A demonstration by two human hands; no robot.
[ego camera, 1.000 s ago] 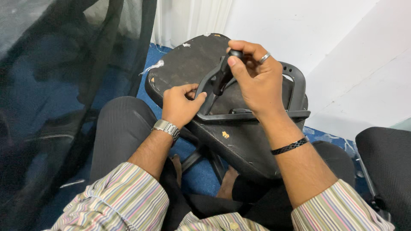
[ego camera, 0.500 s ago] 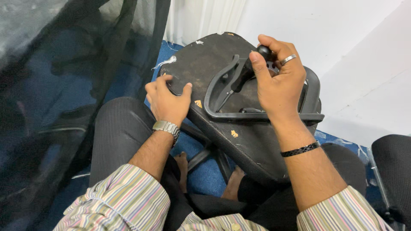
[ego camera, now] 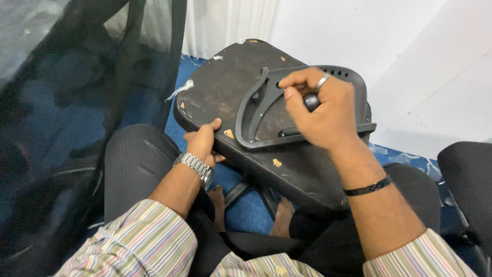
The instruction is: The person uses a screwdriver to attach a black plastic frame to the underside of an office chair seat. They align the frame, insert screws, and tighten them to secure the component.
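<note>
A worn black chair seat (ego camera: 225,82), turned underside up, rests across my lap. On it lies a black plastic armrest frame (ego camera: 248,118). My left hand (ego camera: 204,141) grips the near left edge of the seat, thumb on top. My right hand (ego camera: 323,110) is closed around a black round-handled tool (ego camera: 311,100), held over the armrest frame near the seat's middle. The tool's tip is hidden under my fingers.
A black mesh chair back (ego camera: 77,102) stands close on the left. Blue carpet (ego camera: 246,210) shows between my knees, with my bare feet and chair base legs below the seat. A white wall (ego camera: 410,61) is ahead, and another black seat (ego camera: 469,179) is at right.
My right hand has come down from gripping the raised armrest frame and now holds the tool over it as it lies flat. My left hand slid to the seat's near edge.
</note>
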